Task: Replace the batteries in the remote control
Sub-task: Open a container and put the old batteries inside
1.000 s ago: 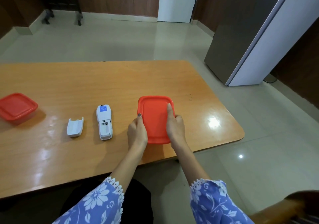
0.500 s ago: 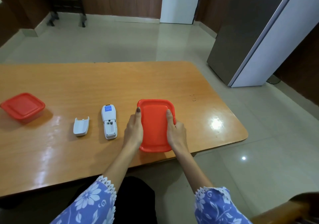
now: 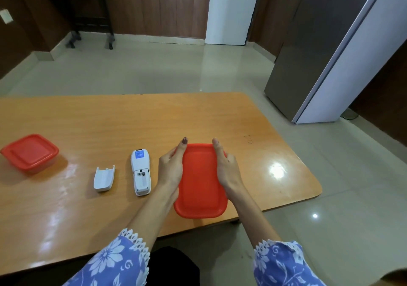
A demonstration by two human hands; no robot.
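On the wooden table (image 3: 154,118), both hands' grip clasps a red lid (image 3: 201,182), hiding any container beneath.

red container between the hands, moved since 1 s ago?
Yes. The red container came toward the person: its near end now overhangs the table edge, where before it sat fully on the table.

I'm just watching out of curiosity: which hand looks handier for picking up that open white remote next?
Probably the left hand: the remote lies just beside it. The right hand sits across the red container.
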